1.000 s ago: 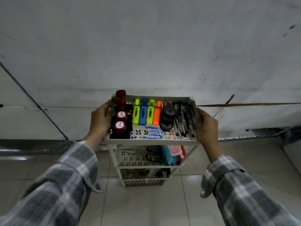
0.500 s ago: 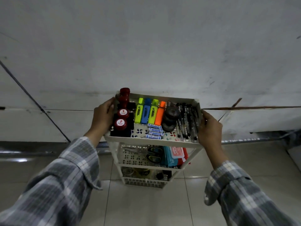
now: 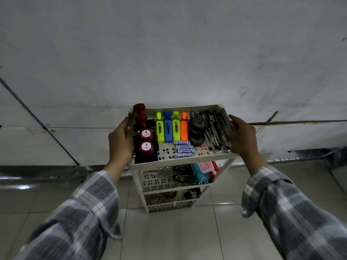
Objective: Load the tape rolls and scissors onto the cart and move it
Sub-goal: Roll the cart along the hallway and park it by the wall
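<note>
A white three-tier cart (image 3: 180,160) stands on the tiled floor close to a pale wall. My left hand (image 3: 120,141) grips the top tray's left rim and my right hand (image 3: 244,139) grips its right rim. Dark tape rolls (image 3: 196,130) lie in a row on the top tray between highlighters and pens. Black-handled scissors (image 3: 178,172) rest on the middle shelf. The bottom shelf holds what looks like clear tape rolls (image 3: 169,196), partly hidden.
The top tray also carries red stamps (image 3: 145,139), four highlighters (image 3: 171,128), batteries (image 3: 184,149) and black pens (image 3: 216,130). Teal and red packs (image 3: 203,170) sit on the middle shelf. A low ledge and wall (image 3: 169,62) rise just behind the cart; glossy tiles (image 3: 169,235) lie in front.
The cart has shifted slightly to the right along the wall with both hands still on its top tray; its tilt has changed a little.
</note>
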`<state>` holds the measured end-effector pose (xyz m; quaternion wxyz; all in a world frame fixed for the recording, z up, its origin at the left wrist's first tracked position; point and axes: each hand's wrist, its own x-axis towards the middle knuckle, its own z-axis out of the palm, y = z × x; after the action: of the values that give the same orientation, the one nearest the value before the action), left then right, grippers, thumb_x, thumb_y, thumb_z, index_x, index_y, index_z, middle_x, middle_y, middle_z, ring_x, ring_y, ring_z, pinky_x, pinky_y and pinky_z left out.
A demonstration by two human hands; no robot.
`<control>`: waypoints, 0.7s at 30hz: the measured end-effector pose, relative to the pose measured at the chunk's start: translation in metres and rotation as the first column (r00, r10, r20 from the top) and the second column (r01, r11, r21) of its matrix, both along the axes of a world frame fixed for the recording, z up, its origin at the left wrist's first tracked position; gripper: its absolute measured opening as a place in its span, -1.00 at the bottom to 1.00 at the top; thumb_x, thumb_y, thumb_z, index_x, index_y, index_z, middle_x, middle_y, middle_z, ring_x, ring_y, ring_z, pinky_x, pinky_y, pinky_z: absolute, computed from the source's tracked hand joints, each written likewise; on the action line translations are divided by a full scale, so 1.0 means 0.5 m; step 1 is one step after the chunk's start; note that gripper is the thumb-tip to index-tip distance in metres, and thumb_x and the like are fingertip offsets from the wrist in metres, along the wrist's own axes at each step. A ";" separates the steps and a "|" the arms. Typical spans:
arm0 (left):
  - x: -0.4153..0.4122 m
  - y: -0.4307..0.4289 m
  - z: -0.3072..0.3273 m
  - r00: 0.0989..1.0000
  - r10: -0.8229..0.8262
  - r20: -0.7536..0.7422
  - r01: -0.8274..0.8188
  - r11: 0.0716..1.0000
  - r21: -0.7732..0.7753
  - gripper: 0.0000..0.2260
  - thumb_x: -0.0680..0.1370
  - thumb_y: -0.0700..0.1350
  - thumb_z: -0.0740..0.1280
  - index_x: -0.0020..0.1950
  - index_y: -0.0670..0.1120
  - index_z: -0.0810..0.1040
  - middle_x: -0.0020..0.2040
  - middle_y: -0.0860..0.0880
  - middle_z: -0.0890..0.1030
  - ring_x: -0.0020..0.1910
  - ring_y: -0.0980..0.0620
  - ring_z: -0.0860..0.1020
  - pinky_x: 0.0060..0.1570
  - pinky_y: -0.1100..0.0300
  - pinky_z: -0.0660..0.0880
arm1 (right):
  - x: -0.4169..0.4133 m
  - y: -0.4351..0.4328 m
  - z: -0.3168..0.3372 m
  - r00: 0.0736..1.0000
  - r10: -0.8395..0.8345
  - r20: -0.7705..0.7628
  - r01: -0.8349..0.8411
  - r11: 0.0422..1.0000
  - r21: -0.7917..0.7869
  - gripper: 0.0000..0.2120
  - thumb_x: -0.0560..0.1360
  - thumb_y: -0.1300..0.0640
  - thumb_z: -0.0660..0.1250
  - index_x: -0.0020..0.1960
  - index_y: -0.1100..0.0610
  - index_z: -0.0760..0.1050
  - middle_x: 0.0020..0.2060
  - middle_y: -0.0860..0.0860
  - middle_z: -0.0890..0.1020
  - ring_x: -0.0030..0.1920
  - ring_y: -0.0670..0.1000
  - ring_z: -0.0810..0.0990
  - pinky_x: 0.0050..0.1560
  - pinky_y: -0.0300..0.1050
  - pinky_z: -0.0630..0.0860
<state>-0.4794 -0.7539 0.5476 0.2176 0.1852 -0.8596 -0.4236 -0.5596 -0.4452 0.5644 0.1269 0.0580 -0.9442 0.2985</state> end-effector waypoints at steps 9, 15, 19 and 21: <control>-0.069 -0.005 0.025 0.991 -0.129 0.046 0.132 0.988 -0.083 -0.69 0.59 -0.27 0.11 0.28 -0.17 0.48 0.15 -0.24 0.60 0.11 -0.18 0.56 0.06 0.11 0.43 | 0.026 0.010 -0.013 0.991 -0.127 -0.048 0.125 0.991 -0.041 -0.77 0.57 0.22 0.20 0.17 0.17 0.55 -0.08 0.16 0.69 -0.27 0.01 0.51 -0.26 -0.24 0.30; -0.073 -0.040 0.021 0.989 -0.142 0.044 0.147 0.978 -0.146 -0.70 0.60 -0.26 0.12 0.29 -0.18 0.47 0.14 -0.28 0.60 0.10 -0.22 0.56 0.00 0.11 0.42 | 0.003 -0.019 -0.019 0.993 -0.115 -0.040 0.115 0.993 -0.013 -0.74 0.59 0.21 0.19 0.25 0.16 0.50 -0.04 0.15 0.69 -0.11 0.13 0.63 -0.17 -0.23 0.37; -0.063 -0.040 0.020 0.993 -0.121 0.001 0.120 0.985 -0.127 -0.72 0.61 -0.24 0.11 0.25 -0.16 0.50 0.06 -0.25 0.64 0.00 -0.19 0.59 -0.21 0.24 0.31 | -0.015 -0.032 -0.007 0.997 -0.064 -0.044 0.062 0.998 -0.032 -0.77 0.57 0.23 0.21 0.19 0.20 0.52 -0.13 0.19 0.69 -0.23 0.15 0.60 -0.17 -0.06 0.50; -0.064 -0.035 0.018 0.994 -0.108 -0.030 0.104 0.989 -0.108 -0.73 0.60 -0.26 0.11 0.21 -0.15 0.53 0.01 -0.23 0.65 -0.10 -0.11 0.58 -0.32 0.40 0.28 | -0.028 -0.034 -0.002 0.998 -0.027 -0.053 0.025 0.999 -0.037 -0.78 0.56 0.23 0.22 0.18 0.21 0.52 -0.16 0.18 0.69 -0.28 0.10 0.56 -0.18 -0.06 0.52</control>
<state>-0.5112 -0.7712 0.5564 0.2197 0.1198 -0.8856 -0.3913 -0.5736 -0.4619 0.5636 0.1572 0.0513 -0.9355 0.3123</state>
